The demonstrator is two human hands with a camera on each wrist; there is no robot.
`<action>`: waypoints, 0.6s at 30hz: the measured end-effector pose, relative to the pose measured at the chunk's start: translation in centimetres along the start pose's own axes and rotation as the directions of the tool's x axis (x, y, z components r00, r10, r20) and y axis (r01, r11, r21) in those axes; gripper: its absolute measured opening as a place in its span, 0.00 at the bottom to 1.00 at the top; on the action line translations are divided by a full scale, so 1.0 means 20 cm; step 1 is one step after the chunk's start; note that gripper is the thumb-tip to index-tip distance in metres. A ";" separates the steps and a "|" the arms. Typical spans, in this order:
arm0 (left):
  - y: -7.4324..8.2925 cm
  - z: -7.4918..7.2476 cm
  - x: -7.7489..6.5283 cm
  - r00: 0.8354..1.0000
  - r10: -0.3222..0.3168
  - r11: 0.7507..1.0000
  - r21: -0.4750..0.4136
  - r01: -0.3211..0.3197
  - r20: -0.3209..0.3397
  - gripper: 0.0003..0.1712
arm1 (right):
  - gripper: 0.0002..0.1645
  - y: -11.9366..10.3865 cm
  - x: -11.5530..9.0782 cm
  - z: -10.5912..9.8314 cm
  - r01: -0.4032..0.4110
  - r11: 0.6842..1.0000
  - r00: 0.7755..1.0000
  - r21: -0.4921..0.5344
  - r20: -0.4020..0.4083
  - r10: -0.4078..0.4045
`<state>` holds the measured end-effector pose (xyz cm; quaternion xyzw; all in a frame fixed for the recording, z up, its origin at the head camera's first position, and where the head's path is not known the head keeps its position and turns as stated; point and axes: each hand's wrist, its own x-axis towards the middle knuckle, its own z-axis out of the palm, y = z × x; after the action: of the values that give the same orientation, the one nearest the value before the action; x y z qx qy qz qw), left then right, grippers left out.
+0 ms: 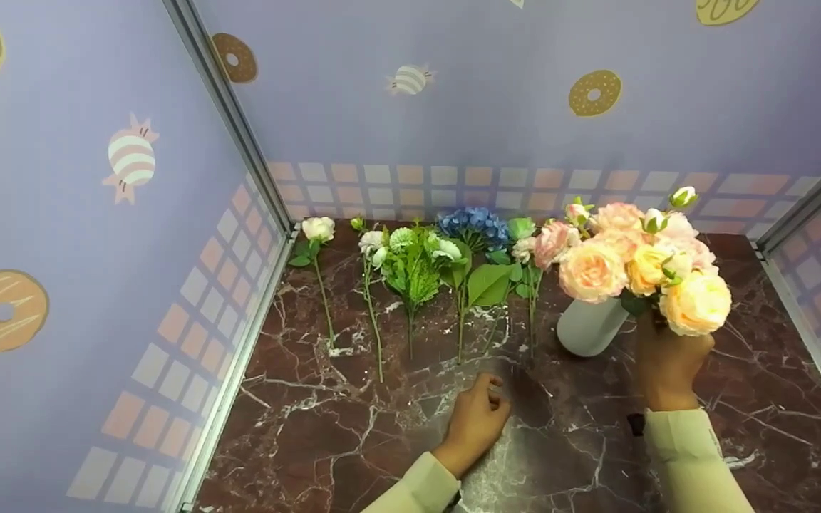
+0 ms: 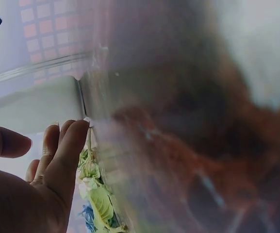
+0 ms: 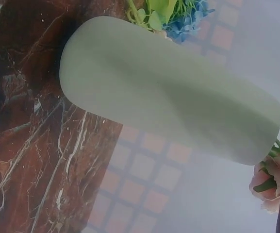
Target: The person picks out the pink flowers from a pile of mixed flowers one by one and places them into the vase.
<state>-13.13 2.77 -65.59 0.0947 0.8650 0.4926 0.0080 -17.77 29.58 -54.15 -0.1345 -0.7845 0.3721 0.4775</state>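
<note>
A pale grey-white vase (image 1: 591, 329) stands on the right, holding pink and yellow artificial roses (image 1: 621, 260). My right hand (image 1: 675, 367) reaches up beside the vase, under a large yellow rose (image 1: 695, 303) that hides its fingers in the head view. In the right wrist view, the vase (image 3: 169, 92) fills the middle and a dark part of the hand shows at the right edge beside the blooms; I cannot tell what it holds. Low over the table, my left hand (image 1: 474, 420) hangs with loosely bent fingers and holds nothing, left of the vase.
Along the back lie a white rose (image 1: 318, 229), white-and-green sprays (image 1: 414, 260), a blue hydrangea (image 1: 474, 226), a broad-leafed stem (image 1: 489, 285) and another pale flower stem. The dark marble table (image 1: 311, 442) meets patterned walls at left, back and right.
</note>
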 end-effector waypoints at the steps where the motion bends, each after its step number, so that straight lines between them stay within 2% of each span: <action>1: 0.00 0.01 0.01 1.000 0.023 1.000 0.013 -0.023 0.001 0.16 | 0.05 0.00 0.00 -0.01 0.038 0.999 0.999 -0.024 0.002 -0.038; 4: 0.01 0.04 0.05 0.995 0.098 0.993 0.064 -0.097 -0.002 0.15 | 0.07 0.02 -0.03 -0.03 0.136 0.988 0.991 -0.078 -0.006 -0.137; 8: 0.02 0.09 0.14 0.989 0.151 0.982 0.118 -0.150 -0.003 0.12 | 0.06 0.04 -0.08 -0.06 0.124 0.992 0.992 -0.010 0.003 -0.124; 10: 0.00 0.15 0.23 0.987 0.157 0.976 0.157 -0.152 -0.022 0.10 | 0.06 0.05 -0.11 -0.07 0.106 0.994 0.994 0.037 0.022 -0.107; 13: -0.08 0.27 0.41 0.990 0.127 0.970 0.217 -0.109 -0.066 0.06 | 0.05 0.07 -0.16 -0.08 0.097 0.993 0.993 0.065 0.062 -0.101; 16: -0.17 0.39 0.58 0.992 0.091 0.954 0.293 -0.061 -0.088 0.06 | 0.06 0.10 -0.21 -0.10 0.079 0.996 0.990 0.045 0.111 -0.083; 18: -0.17 0.44 0.66 0.996 0.052 0.949 0.314 -0.029 -0.067 0.07 | 0.06 0.11 -0.23 -0.11 0.057 0.998 0.988 0.019 0.142 -0.060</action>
<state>-25.79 10.74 -71.95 0.0941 0.9297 0.3526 -0.0494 -13.89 29.43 -58.16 -0.0810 -0.8175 0.3724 0.4319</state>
